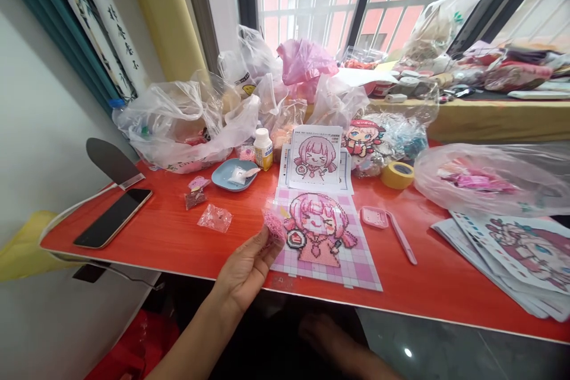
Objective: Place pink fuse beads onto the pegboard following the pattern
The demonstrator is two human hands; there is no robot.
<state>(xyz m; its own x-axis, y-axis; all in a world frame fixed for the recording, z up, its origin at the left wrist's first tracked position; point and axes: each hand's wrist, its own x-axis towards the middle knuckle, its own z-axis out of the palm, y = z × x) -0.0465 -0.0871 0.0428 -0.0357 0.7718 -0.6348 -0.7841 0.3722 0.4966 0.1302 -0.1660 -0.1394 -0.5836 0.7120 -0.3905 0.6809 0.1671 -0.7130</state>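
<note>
My left hand is closed on a small clear bag of pink beads, lifted over the left edge of a bead picture. That picture shows a pink-haired character on a pink checked, gridded sheet. Below the table's front edge, in shadow, is my right hand; its fingers are too dark and blurred to make out. Behind the bead picture, a printed pattern chart leans upright. Right of it lie pink tweezers and a small pink tray.
On the red table lie a phone, small bead bags, a blue dish and a white-capped bottle. Yellow tape, a plastic bag and stacked sheets are at right. More bags line the back.
</note>
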